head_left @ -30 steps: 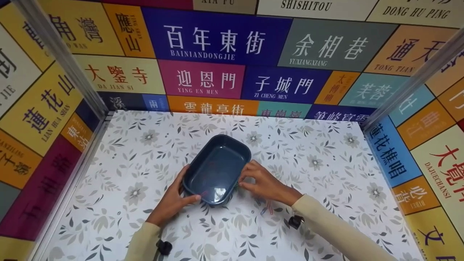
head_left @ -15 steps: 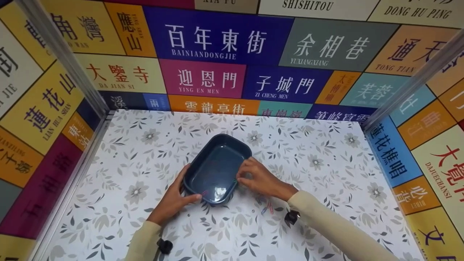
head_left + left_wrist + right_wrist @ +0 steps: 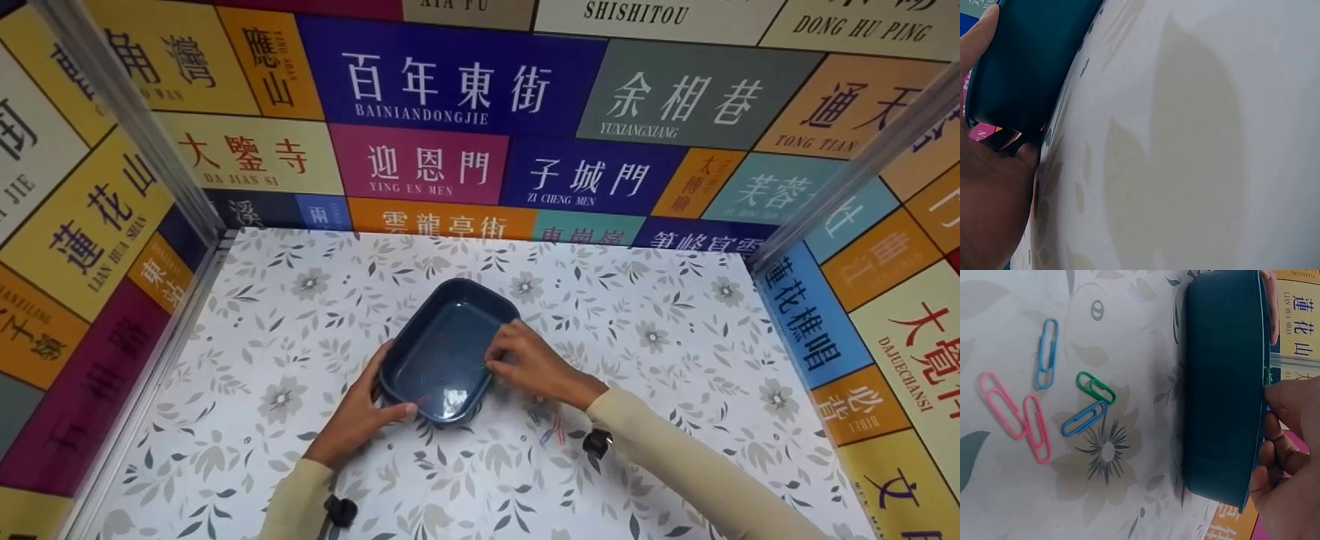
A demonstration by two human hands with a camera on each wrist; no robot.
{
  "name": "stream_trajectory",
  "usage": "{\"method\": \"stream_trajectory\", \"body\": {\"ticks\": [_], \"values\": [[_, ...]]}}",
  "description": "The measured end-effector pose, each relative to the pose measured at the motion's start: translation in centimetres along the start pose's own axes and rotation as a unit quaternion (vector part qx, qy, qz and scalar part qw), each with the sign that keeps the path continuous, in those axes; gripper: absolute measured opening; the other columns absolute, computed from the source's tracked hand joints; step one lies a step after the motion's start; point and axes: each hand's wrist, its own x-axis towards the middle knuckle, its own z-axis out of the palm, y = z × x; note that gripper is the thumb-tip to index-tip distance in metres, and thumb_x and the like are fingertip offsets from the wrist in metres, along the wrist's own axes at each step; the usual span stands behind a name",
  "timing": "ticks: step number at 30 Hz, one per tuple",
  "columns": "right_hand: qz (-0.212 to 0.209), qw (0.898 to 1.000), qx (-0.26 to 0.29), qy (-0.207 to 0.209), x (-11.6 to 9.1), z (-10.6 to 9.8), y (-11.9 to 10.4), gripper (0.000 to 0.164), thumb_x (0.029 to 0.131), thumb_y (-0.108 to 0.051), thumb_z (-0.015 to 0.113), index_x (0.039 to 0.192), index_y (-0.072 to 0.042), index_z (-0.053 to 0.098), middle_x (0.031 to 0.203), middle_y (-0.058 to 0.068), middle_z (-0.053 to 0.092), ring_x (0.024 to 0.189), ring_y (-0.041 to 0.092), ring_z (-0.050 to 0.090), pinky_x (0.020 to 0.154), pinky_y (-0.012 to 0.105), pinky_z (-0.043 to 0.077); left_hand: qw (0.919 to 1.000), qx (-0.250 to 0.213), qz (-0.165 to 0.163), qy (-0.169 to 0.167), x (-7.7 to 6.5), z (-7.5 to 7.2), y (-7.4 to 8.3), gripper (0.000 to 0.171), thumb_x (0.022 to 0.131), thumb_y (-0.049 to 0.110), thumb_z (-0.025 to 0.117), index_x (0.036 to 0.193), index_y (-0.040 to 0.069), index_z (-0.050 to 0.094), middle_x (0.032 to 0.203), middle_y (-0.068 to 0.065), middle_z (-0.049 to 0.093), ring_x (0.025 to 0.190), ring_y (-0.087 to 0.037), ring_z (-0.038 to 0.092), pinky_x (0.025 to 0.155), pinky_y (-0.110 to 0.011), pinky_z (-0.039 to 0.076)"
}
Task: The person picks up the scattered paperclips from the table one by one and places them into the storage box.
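Note:
A dark blue rectangular dish sits at an angle on the table. My left hand holds its near left corner, thumb at the rim and the other fingers along the outer side. At the dish's right rim, my right hand pinches a green paper clip, mostly hidden by the fingertips. A pink paper clip shows inside the dish near my left thumb; other faint marks in there are too small to tell. In the right wrist view, loose paper clips lie beside the dish: pink, blue and green.
The table has a white leaf-and-flower cover. Panels with Chinese lettering wall in the back and both sides, and metal posts stand at the corners. Each wrist wears a small black camera.
My right hand has moved slightly up and left with the green paper clip, to the dish's rim. More loose clips are uncovered below it. My left hand and the dish stay put.

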Motion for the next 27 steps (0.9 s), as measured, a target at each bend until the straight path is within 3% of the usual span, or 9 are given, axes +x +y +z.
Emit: {"method": "stream_trajectory", "body": {"ticks": [4, 7, 11, 14, 17, 23, 27], "values": [[-0.003, 1.0, -0.014, -0.01, 0.6, 0.1, -0.1, 0.004, 0.093, -0.003, 0.08, 0.095, -0.006, 0.083, 0.098, 0.007, 0.073, 0.1, 0.027, 0.064, 0.112, 0.054, 0.047, 1.0, 0.0, 0.002, -0.004, -0.2, -0.1, -0.1, 0.119, 0.088, 0.027, 0.097, 0.178, 0.034, 0.02, 0.183, 0.005, 0.021, 0.168, -0.019, 0.019, 0.135, -0.043, 0.019], [-0.011, 1.0, -0.019, -0.02, 1.1, 0.1, -0.2, 0.004, 0.093, -0.003, 0.078, 0.093, -0.005, 0.082, 0.097, 0.009, 0.074, 0.098, 0.029, 0.067, 0.118, 0.058, 0.043, 0.9999, 0.007, 0.007, -0.006, -0.3, -0.1, 0.0, 0.118, 0.089, 0.025, 0.095, 0.179, 0.032, 0.018, 0.183, 0.005, 0.019, 0.168, -0.019, 0.017, 0.133, -0.035, 0.021], [-0.002, 0.999, -0.032, -0.031, 1.6, 0.2, -0.3, 0.004, 0.093, -0.005, 0.078, 0.093, -0.005, 0.082, 0.098, 0.008, 0.074, 0.1, 0.028, 0.065, 0.112, 0.053, 0.046, 0.9999, 0.006, 0.013, -0.007, -0.3, -0.2, -0.1, 0.118, 0.09, 0.025, 0.095, 0.179, 0.028, 0.017, 0.183, 0.005, 0.018, 0.169, -0.019, 0.016, 0.127, -0.017, 0.022], [0.008, 0.998, -0.043, -0.039, 1.9, 0.3, -0.3, 0.005, 0.093, -0.006, 0.078, 0.094, -0.005, 0.082, 0.099, 0.007, 0.074, 0.101, 0.028, 0.063, 0.107, 0.05, 0.049, 0.9999, 0.0, 0.014, -0.008, -0.2, -0.1, -0.1, 0.119, 0.089, 0.026, 0.096, 0.179, 0.027, 0.018, 0.183, 0.005, 0.018, 0.169, -0.019, 0.016, 0.123, -0.009, 0.021], [0.009, 0.997, -0.052, -0.049, 2.2, 0.4, -0.4, 0.005, 0.093, -0.007, 0.079, 0.095, -0.005, 0.083, 0.098, 0.007, 0.074, 0.101, 0.028, 0.062, 0.102, 0.048, 0.049, 0.9999, -0.002, 0.012, -0.007, -0.2, -0.1, -0.1, 0.12, 0.088, 0.027, 0.096, 0.179, 0.028, 0.018, 0.183, 0.006, 0.019, 0.168, -0.018, 0.017, 0.126, -0.014, 0.02], [0.002, 0.997, -0.058, -0.056, 2.8, 0.2, -0.4, 0.004, 0.094, -0.007, 0.08, 0.094, -0.004, 0.083, 0.098, 0.009, 0.075, 0.1, 0.03, 0.063, 0.096, 0.047, 0.049, 0.9999, 0.004, 0.009, -0.004, -0.1, -0.1, -0.2, 0.119, 0.088, 0.027, 0.096, 0.179, 0.028, 0.019, 0.183, 0.007, 0.02, 0.168, -0.018, 0.017, 0.134, -0.036, 0.018], [0.008, 0.996, -0.061, -0.064, 3.2, 0.1, -0.2, 0.006, 0.095, -0.009, 0.081, 0.094, -0.003, 0.082, 0.099, 0.01, 0.075, 0.1, 0.03, 0.061, 0.095, 0.047, 0.05, 1.0, 0.005, 0.008, -0.003, 0.0, -0.1, -0.2, 0.119, 0.088, 0.025, 0.096, 0.179, 0.029, 0.02, 0.182, 0.009, 0.021, 0.168, -0.017, 0.018, 0.135, -0.04, 0.018]]}}
